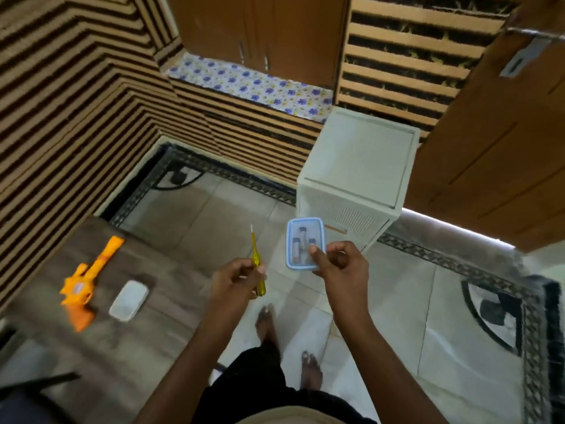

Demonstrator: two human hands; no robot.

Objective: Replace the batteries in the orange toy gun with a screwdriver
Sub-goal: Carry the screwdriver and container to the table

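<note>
Screwdriver [257, 264], yellow-handled, sits gripped in the left hand [235, 280], tip up. Right hand [342, 264] pinches a blue-rimmed container [305, 243] holding batteries. Orange toy gun [87, 283] and a white lid [129, 299] lie on the surface far left of the left hand.

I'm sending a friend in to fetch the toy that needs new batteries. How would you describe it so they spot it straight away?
Look at the brown surface on the left, below the striped wall. Two things lie on it side by side: a pale rectangular lid and, to its left, the orange toy gun. The gun is the only bright orange, long-barrelled thing there.
</note>
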